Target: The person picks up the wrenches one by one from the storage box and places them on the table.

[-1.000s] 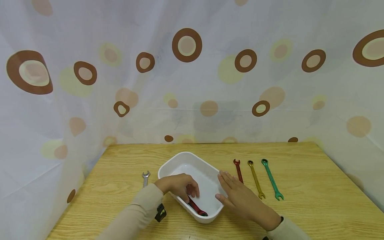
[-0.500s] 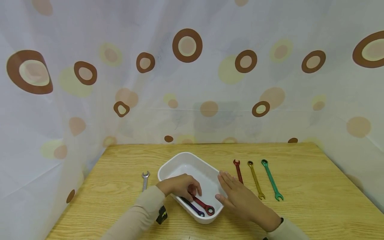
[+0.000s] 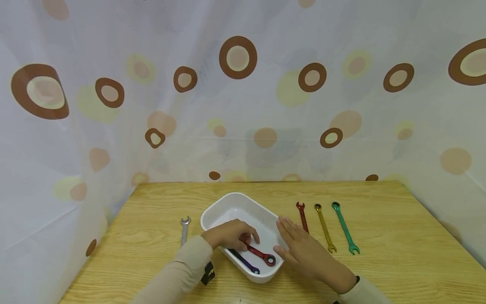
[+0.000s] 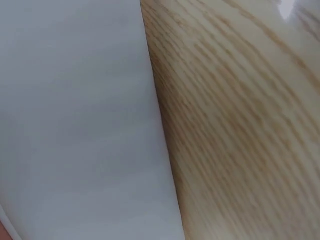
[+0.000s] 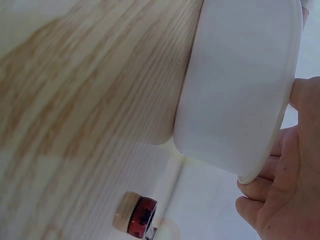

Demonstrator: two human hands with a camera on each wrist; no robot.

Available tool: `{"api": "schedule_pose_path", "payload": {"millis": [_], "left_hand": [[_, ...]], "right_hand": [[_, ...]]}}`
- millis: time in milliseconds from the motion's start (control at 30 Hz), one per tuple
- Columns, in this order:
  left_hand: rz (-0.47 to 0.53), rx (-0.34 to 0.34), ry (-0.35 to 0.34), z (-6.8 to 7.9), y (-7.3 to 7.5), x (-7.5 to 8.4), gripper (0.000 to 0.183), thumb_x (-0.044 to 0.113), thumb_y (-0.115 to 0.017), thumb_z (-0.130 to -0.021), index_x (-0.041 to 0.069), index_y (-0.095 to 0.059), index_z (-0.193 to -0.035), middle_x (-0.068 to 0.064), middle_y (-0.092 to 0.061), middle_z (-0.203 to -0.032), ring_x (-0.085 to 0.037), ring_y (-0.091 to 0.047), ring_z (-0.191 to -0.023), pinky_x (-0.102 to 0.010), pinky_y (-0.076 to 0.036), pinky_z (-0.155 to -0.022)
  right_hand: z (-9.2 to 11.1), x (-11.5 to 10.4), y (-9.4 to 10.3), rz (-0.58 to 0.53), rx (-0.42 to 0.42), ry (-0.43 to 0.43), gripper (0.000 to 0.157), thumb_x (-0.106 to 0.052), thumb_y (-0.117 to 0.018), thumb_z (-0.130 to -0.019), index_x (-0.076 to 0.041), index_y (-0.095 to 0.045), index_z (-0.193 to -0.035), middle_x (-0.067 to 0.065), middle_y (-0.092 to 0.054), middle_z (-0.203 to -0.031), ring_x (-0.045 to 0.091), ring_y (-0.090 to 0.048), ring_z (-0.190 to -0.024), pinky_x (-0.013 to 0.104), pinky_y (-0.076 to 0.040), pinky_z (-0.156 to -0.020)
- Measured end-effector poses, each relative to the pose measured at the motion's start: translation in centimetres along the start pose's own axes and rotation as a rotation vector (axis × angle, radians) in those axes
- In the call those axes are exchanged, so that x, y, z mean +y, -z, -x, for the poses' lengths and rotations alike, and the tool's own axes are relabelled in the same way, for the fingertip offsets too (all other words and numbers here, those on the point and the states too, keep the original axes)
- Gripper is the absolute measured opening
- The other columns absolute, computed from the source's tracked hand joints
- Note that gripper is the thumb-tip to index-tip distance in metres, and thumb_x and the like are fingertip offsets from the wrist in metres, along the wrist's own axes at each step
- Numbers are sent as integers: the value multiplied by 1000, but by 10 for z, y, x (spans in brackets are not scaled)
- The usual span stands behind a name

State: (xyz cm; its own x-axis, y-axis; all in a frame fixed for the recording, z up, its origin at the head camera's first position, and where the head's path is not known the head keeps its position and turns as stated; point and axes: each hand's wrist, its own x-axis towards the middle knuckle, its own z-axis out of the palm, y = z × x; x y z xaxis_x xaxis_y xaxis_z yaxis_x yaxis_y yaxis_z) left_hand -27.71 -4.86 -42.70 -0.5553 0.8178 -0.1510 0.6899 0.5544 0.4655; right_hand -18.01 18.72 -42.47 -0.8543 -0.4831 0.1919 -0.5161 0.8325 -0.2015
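Observation:
In the head view, my left hand [image 3: 232, 234] reaches over the near-left side of a white plastic tub [image 3: 262, 278]. Thumb and fingers pinch a red ratchet wrench [image 3: 260, 253] whose ring end points toward the near right corner. Beside it, along the left wall, lies a purple wrench [image 3: 246, 262], partly covered by the hand. My right hand [image 3: 303, 251] has its fingers extended against the tub's right rim; the right wrist view shows its fingertips [image 5: 250, 189] at that rim. Only the tub's outer wall [image 4: 90, 120] and wood fill the left wrist view.
A silver wrench [image 3: 184, 230] lies left of the tub, its lower part behind the sleeve. On the right lie a second red wrench [image 3: 302, 217], a gold one [image 3: 324, 228] and a green one [image 3: 345, 228] on the wooden table [image 3: 395, 236]. A patterned curtain [image 3: 243, 105] encloses the table.
My left hand has shifted right inside the tub with the red wrench, away from the left wall. The purple wrench has come into view. My right hand has stayed in place.

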Motion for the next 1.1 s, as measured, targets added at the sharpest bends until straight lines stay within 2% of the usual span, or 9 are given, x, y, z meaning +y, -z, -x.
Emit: {"api": "schedule_pose_path", "payload": {"millis": [233,467,800,967,1100], "left_hand": [[-37,1,5,0,-1,2,29,3,-71,-83,22,-70,-105,11,-60,-80,0,-52,-73,-16,-45,-73],[-128,36,12,0,0,4,26,5,-70,-84,22,-73,-103,8,-59,-83,-2,-50,-76,-18,-43,-73],[-148,55,21,0,1,6,26,3,-67,-86,21,-73,-104,8,-64,-88,-3,-55,-81,-20,-47,-78],[-169,67,65,0,1,7,26,5,-67,-87,24,-73,-102,10,-64,-87,-3,-56,-81,-22,-48,-78],[-202,104,110,1,1,8,25,6,-66,-87,27,-73,-100,11,-63,-87,-3,-56,-81,-24,-48,-76]], "right_hand": [[1,0,0,0,12,13,68,-46,-40,-101,6,-35,-145,21,-31,-152,36,-27,-141,51,-29,-111],[1,1,0,2,10,18,67,-44,-40,-102,6,-34,-145,22,-30,-152,37,-27,-141,52,-29,-111],[0,1,1,-3,20,14,67,-45,-41,-101,6,-34,-145,22,-30,-152,37,-28,-141,52,-30,-110],[0,2,-1,-9,-4,0,69,-48,-39,-101,5,-33,-146,21,-29,-153,36,-25,-142,51,-28,-111],[0,2,0,-6,-11,-2,70,-48,-38,-101,5,-32,-146,20,-28,-154,35,-25,-142,51,-27,-112]]}}
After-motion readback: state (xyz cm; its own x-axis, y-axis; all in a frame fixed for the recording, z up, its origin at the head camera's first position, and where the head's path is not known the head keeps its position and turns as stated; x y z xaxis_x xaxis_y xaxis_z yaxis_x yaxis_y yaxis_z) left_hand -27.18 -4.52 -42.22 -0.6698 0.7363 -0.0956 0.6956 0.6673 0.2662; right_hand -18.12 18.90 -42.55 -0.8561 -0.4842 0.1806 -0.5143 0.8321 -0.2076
